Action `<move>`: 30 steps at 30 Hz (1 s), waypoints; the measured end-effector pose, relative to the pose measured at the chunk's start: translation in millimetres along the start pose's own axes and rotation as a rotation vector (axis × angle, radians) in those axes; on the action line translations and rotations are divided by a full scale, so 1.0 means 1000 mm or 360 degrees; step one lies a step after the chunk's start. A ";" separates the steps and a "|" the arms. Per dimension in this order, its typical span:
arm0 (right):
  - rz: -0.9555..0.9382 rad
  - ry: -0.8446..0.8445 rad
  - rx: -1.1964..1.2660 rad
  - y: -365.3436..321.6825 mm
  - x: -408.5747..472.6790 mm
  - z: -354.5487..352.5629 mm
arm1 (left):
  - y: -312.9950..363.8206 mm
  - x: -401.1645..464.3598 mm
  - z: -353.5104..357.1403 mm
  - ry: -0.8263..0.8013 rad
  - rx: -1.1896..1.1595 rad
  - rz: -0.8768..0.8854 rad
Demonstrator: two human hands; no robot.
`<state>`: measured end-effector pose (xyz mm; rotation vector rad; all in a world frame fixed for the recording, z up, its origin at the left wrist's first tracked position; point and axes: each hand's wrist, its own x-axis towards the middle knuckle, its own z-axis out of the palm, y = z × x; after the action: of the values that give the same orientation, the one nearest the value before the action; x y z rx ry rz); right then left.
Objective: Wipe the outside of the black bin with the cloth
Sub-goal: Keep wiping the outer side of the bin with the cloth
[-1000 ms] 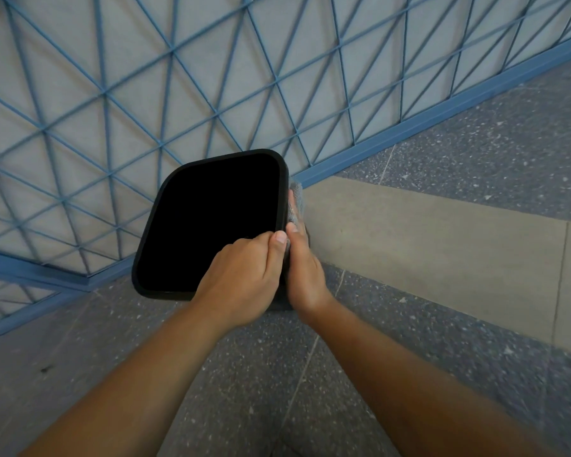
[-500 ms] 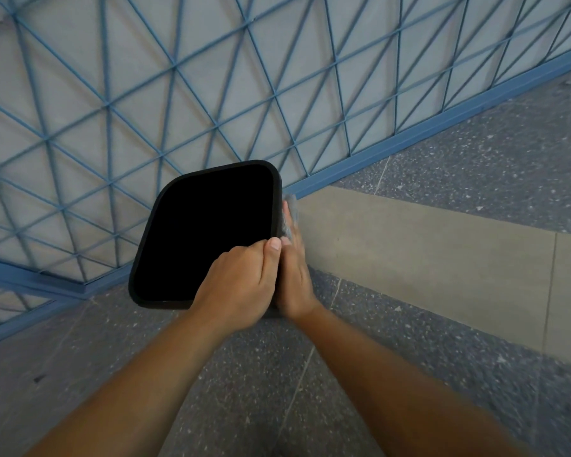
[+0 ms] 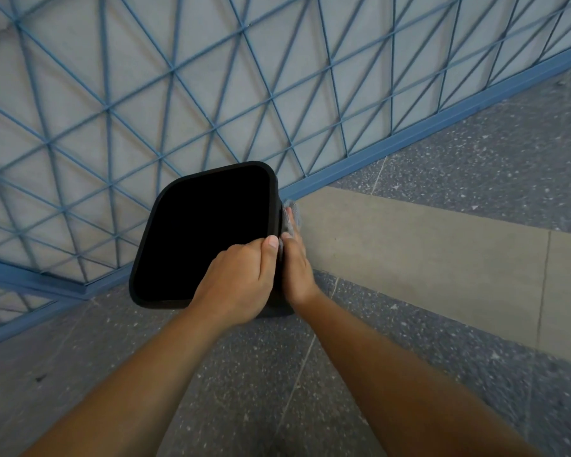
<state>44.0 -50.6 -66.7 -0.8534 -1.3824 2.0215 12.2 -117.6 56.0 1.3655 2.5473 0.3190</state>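
Since a second ago the right hand (image 3: 295, 262) has slid a little back along the right wall of the black bin (image 3: 208, 235), so less of the cloth (image 3: 292, 214) shows past the fingertips, while the left hand (image 3: 241, 282) keeps its place at the near right corner. The bin stands on the speckled grey floor (image 3: 277, 390), close against the blue lattice railing (image 3: 178, 94). The left hand grips the rim, thumb lying along the edge; the right hand lies flat, fingers straight, pressing the cloth to the outer wall. To wipe well, I judge the steadying grip should stay firm so the light bin does not skid, and the flat palm should run full-length strokes from rim downward, then turn the bin to reach the sides facing the railing. The bin looks like smooth matte plastic, a rounded rectangle with a rolled lip; the cloth is pale grey and appears soft, thin and crumpled.
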 end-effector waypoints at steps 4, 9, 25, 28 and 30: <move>-0.0211 -0.0070 0.0112 -0.001 -0.052 0.015 | -0.002 0.000 0.000 -0.0021 -0.0087 -0.0007; -0.0213 -0.0086 -0.0001 0.011 0.000 -0.002 | -0.001 0.000 0.000 0.0002 -0.0081 -0.0038; -0.0081 0.0025 -0.0050 0.000 -0.020 0.007 | -0.001 0.003 -0.001 -0.0076 -0.0130 -0.0064; -0.0161 0.0007 0.0020 -0.004 -0.034 0.010 | -0.001 0.003 -0.001 -0.0080 -0.0143 -0.0045; -0.0214 0.0014 0.0013 0.004 -0.023 0.009 | -0.002 0.003 0.000 -0.0067 -0.0150 -0.0044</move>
<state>51.9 -74.5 -63.8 -0.7445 -1.3878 1.9179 9.0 -115.8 54.9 1.2884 2.4809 0.3958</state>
